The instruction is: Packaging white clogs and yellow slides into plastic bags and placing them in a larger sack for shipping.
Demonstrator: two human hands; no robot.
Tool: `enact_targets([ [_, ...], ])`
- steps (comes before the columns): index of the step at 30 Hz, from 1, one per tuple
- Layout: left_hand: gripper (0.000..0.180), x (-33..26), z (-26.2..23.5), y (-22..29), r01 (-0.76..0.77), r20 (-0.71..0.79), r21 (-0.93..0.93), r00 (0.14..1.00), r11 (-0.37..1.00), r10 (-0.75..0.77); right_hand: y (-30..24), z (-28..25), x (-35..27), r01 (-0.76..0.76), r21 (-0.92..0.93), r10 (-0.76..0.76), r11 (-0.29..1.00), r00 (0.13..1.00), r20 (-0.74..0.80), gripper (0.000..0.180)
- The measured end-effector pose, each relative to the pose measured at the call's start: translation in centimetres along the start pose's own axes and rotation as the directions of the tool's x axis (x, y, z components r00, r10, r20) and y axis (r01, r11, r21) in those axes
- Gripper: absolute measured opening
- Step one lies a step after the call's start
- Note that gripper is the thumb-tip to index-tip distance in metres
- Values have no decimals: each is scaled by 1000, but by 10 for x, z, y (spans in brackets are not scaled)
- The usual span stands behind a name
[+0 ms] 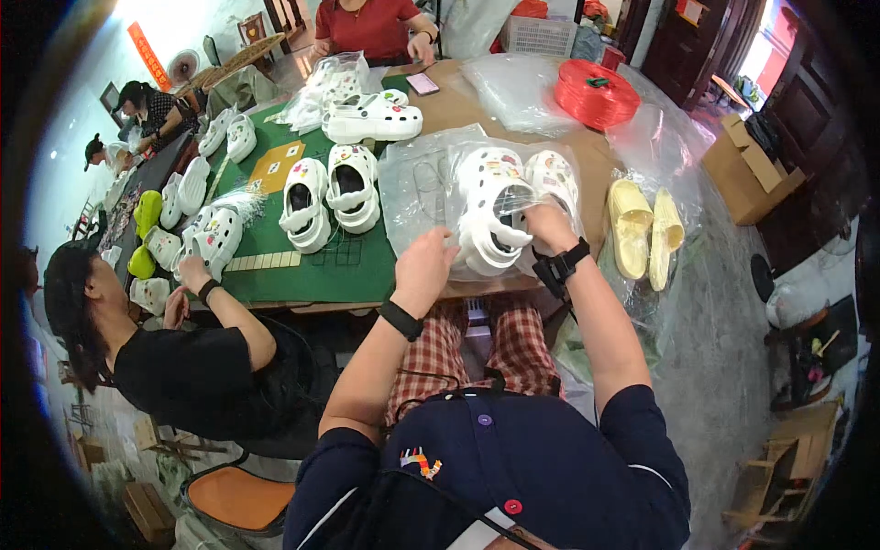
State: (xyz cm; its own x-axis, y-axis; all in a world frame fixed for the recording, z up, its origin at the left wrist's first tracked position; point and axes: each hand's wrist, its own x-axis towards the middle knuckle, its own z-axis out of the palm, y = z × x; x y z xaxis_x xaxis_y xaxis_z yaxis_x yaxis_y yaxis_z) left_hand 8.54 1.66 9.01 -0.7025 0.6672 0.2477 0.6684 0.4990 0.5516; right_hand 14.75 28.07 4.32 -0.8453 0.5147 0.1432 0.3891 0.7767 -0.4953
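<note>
A pair of white clogs with colourful charms lies in a clear plastic bag (pixel 469 171) at the table's near edge. The left clog (pixel 490 202) has its heel strap toward me; the right clog (pixel 553 174) is partly covered by my hand. My left hand (pixel 424 268) is closed, fingertips pinching the bag's near left edge. Over the right clog's heel, my right hand (pixel 548 225) is closed on the bag's film, its fingertips partly hidden. More flat clear bags (pixel 412 183) lie under and left of the pair.
Left on the green mat (pixel 339 270) stands another pair of white clogs (pixel 305 206). Yellow clogs (pixel 630 229) lie at the right. Far right are a red twine roll (pixel 596 94) and plastic sheets (pixel 513 82). A co-worker (pixel 183 367) handles a clog at left; another person (pixel 367 32) works opposite.
</note>
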Motion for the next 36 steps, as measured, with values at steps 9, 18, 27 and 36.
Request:
enact_targets([
  [9, 11, 13, -2, 22, -242, -309, -50, 926, 969, 215, -3, 15, -10, 84, -126, -81, 988, 996, 35, 33],
  [18, 51, 67, 12, 133, -497, 380, 210, 835, 842, 398, -1, 40, -12, 340, 5, -336, 941, 934, -123, 40],
  [27, 17, 113, 39, 93, -535, 387, 414, 836, 736, 390, -11, 30, -5, 87, 164, -82, 983, 996, -37, 45],
  [36, 12, 62, 25, 120, -649, 198, 374, 754, 663, 626, -40, 8, -30, 91, 60, -95, 994, 994, 63, 39],
])
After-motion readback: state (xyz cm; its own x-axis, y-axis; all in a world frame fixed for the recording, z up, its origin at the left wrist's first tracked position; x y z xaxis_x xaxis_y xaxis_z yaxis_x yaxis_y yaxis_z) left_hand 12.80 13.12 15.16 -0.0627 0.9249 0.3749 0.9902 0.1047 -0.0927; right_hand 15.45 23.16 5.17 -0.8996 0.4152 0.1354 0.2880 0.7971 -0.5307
